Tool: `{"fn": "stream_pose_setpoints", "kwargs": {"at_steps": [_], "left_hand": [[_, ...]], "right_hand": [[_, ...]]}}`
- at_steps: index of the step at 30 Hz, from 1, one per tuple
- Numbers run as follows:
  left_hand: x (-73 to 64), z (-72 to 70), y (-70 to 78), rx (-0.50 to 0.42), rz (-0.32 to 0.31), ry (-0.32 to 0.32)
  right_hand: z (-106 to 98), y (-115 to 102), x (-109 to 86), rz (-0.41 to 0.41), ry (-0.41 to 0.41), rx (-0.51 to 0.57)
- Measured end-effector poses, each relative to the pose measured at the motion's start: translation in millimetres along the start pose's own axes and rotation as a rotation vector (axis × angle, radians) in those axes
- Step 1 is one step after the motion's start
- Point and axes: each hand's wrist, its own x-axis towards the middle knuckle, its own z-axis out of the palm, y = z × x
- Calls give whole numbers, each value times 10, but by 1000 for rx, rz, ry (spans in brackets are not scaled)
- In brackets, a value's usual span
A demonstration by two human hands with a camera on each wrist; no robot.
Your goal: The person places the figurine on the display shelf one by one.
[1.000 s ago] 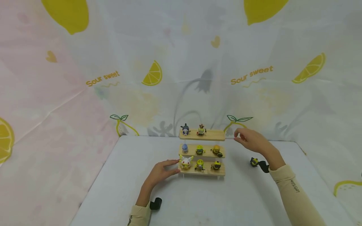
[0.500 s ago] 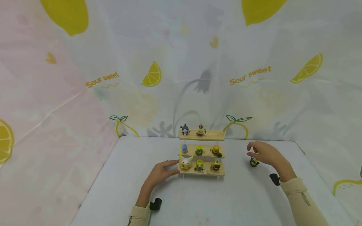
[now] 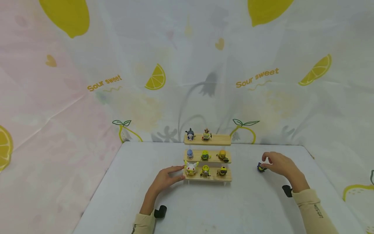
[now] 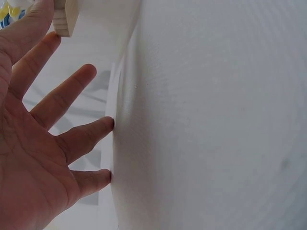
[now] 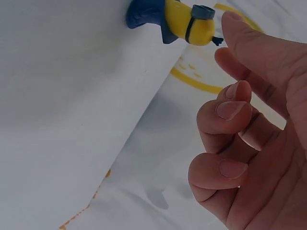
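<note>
A small minion figurine (image 3: 260, 168), yellow with goggles and a blue lower part, stands on the white table right of the shelf. Over it hovers my right hand (image 3: 279, 163); in the right wrist view its thumb and index finger are parted just off the figurine's head (image 5: 184, 21), other fingers bent. My left hand (image 3: 165, 179) has its fingers spread, thumb and index fingertips at the left end of the three-tier wooden shelf (image 3: 222, 139). In the left wrist view those fingertips meet the end of a shelf board (image 4: 66, 21). A white, long-eared figurine (image 3: 191, 168) sits beside them.
Several yellow figurines and a blue one (image 3: 190, 153) line the lower two tiers. On the top tier stand a dark-haired figurine (image 3: 190, 134) and a crowned one (image 3: 206, 135). A lemon-print cloth (image 3: 175, 107) hangs behind the white table (image 3: 204, 208).
My right hand has moved from beside the top tier rightward and down to the minion figurine on the table. The left hand has stayed at the shelf's end.
</note>
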Motion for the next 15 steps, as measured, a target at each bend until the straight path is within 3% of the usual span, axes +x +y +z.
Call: {"fn": "stream_pose_setpoints", "kwargs": {"at_steps": [9, 15], "left_hand": [[-3, 2, 12, -7, -10, 0], [3, 4, -2, -4, 17, -1]], "right_hand": [[84, 65, -10, 14, 39, 8], [136, 90, -12, -28, 66, 8]]}}
